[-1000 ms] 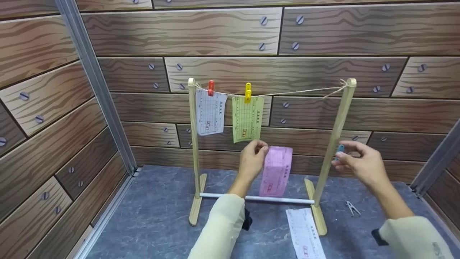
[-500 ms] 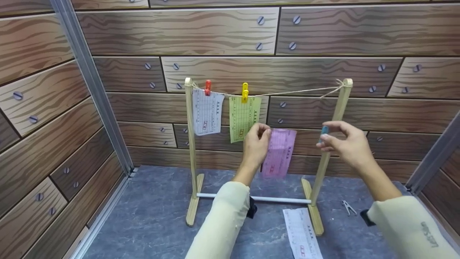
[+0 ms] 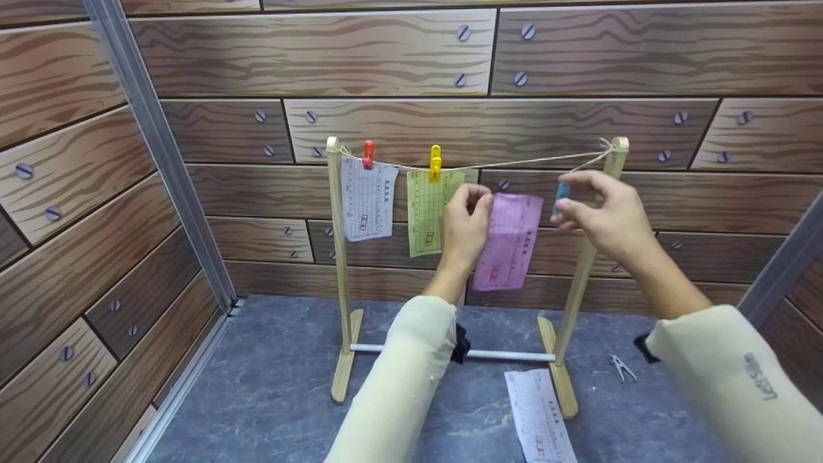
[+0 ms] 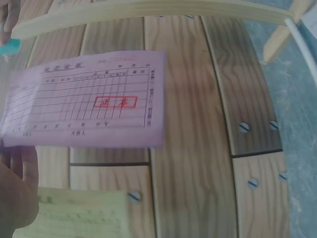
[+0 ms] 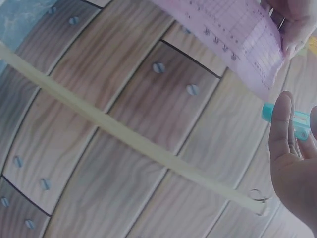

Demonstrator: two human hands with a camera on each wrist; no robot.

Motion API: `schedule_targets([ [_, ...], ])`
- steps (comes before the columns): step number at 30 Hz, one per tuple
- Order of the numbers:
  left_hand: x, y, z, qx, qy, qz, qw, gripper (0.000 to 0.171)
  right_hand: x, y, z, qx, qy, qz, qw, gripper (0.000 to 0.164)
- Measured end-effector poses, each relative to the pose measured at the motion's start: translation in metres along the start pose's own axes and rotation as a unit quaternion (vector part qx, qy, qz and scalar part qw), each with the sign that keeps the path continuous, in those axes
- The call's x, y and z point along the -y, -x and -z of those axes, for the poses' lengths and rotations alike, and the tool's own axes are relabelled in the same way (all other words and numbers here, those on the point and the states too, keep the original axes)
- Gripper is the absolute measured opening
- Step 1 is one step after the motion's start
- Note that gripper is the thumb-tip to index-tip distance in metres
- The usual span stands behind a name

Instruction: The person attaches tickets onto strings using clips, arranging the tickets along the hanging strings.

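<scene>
Head: left hand pinches pink slip at upper corner, lower than string; right hand pinches blue clothespin. Left wrist: slip shows dark printed grid, red boxed stamp. Right wrist: clothespin near slip's corner.

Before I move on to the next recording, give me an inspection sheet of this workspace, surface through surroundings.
Surface: grey marbled tabletop
Job's things: red clip holds white slip, yellow clip holds green slip, both on the string of the stand; pink slip unclipped
Clutter: nothing seen beyond a loose slip and grey clip lying on the tabletop
Left hand: pinches pink slip
Right hand: holds blue clip
Cables: nothing seen
Surroundings: wood-patterned walls, metal corner post
</scene>
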State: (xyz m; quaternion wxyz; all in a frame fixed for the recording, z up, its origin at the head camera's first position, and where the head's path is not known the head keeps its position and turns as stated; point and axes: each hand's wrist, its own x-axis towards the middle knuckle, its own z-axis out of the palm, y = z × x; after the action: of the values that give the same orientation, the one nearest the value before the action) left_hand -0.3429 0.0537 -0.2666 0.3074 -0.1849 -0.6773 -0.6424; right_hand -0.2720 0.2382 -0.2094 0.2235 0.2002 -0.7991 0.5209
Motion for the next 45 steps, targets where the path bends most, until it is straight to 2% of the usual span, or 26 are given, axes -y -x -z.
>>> schedule_targets([
  [4, -0.011, -0.009, -0.002, -0.029, 0.018, -0.018, 0.9993, 0.009, 0.011, -0.008, -0.003, -0.004, -0.010, 0.013, 1.000, 0.032],
  [9, -0.024, -0.017, -0.004, -0.064, -0.007, -0.032, 0.9974, 0.026, 0.018, -0.013, -0.004, -0.004, -0.025, 0.027, 0.999, 0.030],
  [13, -0.032, -0.021, -0.006, -0.084, -0.039, 0.002, 0.9957, 0.036, 0.021, -0.014, -0.003, -0.007, -0.032, 0.024, 0.999, 0.028],
  [19, -0.034, -0.025, -0.010, -0.117, -0.083, 0.069, 0.9873, 0.034, 0.024, -0.015, -0.002, -0.003, -0.035, 0.029, 0.999, 0.029],
  [23, -0.033, -0.026, -0.010, -0.129, -0.081, 0.077, 0.9853, 0.029, 0.028, -0.017, -0.001, -0.005, -0.054, 0.033, 0.998, 0.029],
  [29, -0.036, -0.027, -0.009, -0.127, -0.071, 0.060, 0.9875, 0.020, 0.032, -0.020, 0.002, -0.009, -0.068, 0.033, 0.997, 0.029],
  [36, -0.039, -0.030, -0.011, -0.100, -0.049, 0.059, 0.9920, 0.025, 0.036, -0.022, 0.001, -0.006, -0.046, 0.033, 0.998, 0.029],
  [39, -0.040, -0.031, -0.011, -0.088, -0.032, 0.062, 0.9937, 0.026, 0.039, -0.023, 0.000, -0.007, -0.058, 0.030, 0.998, 0.030],
  [45, -0.040, -0.031, -0.011, -0.104, -0.051, 0.076, 0.9904, 0.022, 0.040, -0.024, -0.001, -0.009, -0.069, 0.037, 0.997, 0.029],
])
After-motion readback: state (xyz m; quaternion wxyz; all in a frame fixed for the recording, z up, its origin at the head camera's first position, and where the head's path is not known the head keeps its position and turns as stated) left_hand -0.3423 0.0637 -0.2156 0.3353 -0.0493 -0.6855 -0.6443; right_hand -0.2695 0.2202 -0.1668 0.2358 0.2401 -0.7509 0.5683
